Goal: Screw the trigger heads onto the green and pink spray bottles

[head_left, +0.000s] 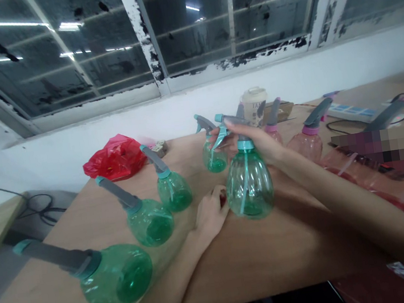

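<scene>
A clear green spray bottle (249, 182) with a grey and teal spray head hangs upright above the table in my right hand (248, 132). My right fingers wrap around its head, near the trigger. My left hand (212, 211) rests on the table just left of this bottle, its fingers curled in; whatever they may hold is hidden. To the left stand a near green spray bottle (116, 279), a middle green spray bottle (151, 222) and a farther green spray bottle (174, 191). Behind my right hand is another green spray bottle (214, 157).
Several pink spray bottles (305, 147) stand at the right. A red plastic bag (115, 158) lies at the back left of the table (241, 271). A paper cup (255, 106) and a power strip (354, 112) are at the back. Windows (191, 22) rise behind.
</scene>
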`<state>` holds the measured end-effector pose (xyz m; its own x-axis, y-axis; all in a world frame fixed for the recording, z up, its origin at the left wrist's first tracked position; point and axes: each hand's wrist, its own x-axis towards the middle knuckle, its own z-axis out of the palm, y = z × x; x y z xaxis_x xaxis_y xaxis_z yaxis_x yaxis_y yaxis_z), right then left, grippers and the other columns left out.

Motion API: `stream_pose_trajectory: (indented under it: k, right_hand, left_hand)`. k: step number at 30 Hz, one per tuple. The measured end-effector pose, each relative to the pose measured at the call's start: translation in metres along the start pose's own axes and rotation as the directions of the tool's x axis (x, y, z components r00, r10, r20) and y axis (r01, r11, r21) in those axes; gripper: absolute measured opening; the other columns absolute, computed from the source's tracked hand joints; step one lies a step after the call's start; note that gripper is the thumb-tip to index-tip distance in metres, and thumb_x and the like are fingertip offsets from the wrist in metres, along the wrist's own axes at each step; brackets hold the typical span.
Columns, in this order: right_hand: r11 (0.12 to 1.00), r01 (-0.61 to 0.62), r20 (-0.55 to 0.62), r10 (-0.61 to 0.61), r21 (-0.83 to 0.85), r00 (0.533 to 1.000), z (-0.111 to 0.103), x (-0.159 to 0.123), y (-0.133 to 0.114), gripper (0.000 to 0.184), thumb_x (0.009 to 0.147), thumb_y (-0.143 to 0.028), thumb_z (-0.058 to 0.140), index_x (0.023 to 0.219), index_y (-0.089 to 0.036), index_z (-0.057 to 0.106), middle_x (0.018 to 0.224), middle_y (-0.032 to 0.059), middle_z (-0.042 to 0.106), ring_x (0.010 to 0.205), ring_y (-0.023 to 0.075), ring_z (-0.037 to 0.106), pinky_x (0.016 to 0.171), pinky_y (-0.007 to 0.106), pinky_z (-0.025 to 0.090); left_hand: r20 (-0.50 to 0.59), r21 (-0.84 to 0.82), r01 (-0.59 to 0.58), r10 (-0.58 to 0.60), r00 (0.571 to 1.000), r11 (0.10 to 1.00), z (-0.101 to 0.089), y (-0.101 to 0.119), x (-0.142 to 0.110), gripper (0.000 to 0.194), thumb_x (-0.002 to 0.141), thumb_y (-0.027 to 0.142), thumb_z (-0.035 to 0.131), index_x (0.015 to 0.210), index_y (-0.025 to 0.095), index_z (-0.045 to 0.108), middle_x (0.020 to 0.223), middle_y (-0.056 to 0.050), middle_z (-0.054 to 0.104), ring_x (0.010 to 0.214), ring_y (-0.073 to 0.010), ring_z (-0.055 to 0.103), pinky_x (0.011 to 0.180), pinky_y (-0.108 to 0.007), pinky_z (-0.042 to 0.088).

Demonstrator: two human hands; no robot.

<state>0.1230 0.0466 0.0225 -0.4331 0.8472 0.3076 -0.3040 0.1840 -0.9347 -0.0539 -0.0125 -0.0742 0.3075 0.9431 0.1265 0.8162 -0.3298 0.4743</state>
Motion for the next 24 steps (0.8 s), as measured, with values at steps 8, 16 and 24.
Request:
stream_pose_trajectory:
  k: [8, 16, 24]
  right_hand:
    - [0.999, -0.005, -0.066, 0.008, 0.049, 0.998, 0.005, -0.008, -0.006, 0.029, 0.082, -0.050, 0.063, 0.071, -0.023, 0.064, 0.071, 0.0016, 0.064, 0.070, 0.0208, 0.065, 0.071, 0.039, 0.055]
    - [0.938, 0.034, -0.031, -0.048, -0.346, 0.998, 0.012, -0.018, -0.016, 0.028, 0.081, -0.051, 0.068, 0.095, -0.027, 0.070, 0.104, 0.0034, 0.070, 0.104, 0.0274, 0.063, 0.094, 0.046, 0.049]
    - [0.857, 0.090, -0.033, -0.124, -0.507, 0.992, -0.010, -0.039, 0.002, 0.043, 0.076, -0.047, 0.074, 0.112, -0.026, 0.066, 0.111, 0.0041, 0.069, 0.101, 0.0263, 0.065, 0.091, 0.045, 0.052]
  left_hand:
    - [-0.014, -0.032, -0.002, 0.001, 1.000, 1.000, 0.000, 0.001, -0.002, 0.016, 0.093, 0.029, 0.049, 0.102, 0.020, 0.060, 0.086, -0.004, 0.070, 0.083, -0.0219, 0.069, 0.072, -0.031, 0.050]
    - [-0.076, -0.085, 0.051, -0.057, 0.995, 0.995, 0.010, -0.006, 0.002, 0.023, 0.093, 0.029, 0.051, 0.113, 0.018, 0.053, 0.087, -0.005, 0.070, 0.080, -0.0230, 0.069, 0.072, -0.035, 0.052]
    - [-0.231, -0.202, 0.075, -0.122, 0.965, 0.977, 0.015, -0.009, 0.008, 0.027, 0.090, 0.023, 0.055, 0.115, 0.017, 0.049, 0.094, -0.005, 0.066, 0.091, -0.0205, 0.066, 0.084, -0.035, 0.051]
